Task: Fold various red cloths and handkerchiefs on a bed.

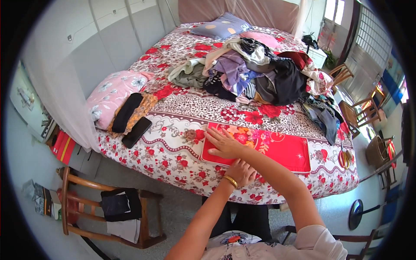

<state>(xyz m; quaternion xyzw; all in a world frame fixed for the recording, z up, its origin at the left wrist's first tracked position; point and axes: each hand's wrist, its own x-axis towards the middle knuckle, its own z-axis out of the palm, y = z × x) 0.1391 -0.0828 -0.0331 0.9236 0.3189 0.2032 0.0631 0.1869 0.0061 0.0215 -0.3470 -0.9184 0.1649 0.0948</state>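
Note:
A red folded cloth with a printed flower pattern and pale piped edges lies flat on the bed, close to its front edge. My right hand reaches across from the right and rests palm down on the left end of this cloth, fingers extended. Under my right forearm, my left hand sits at the cloth's near edge with its fingers bent. A gold bracelet circles the left wrist. Whether the left fingers pinch the edge is hidden.
A heap of mixed clothes covers the bed's middle. Scissors lie at the right edge. On the left are a black phone, folded garments and a pink pillow. A wooden chair bearing folded clothes stands lower left.

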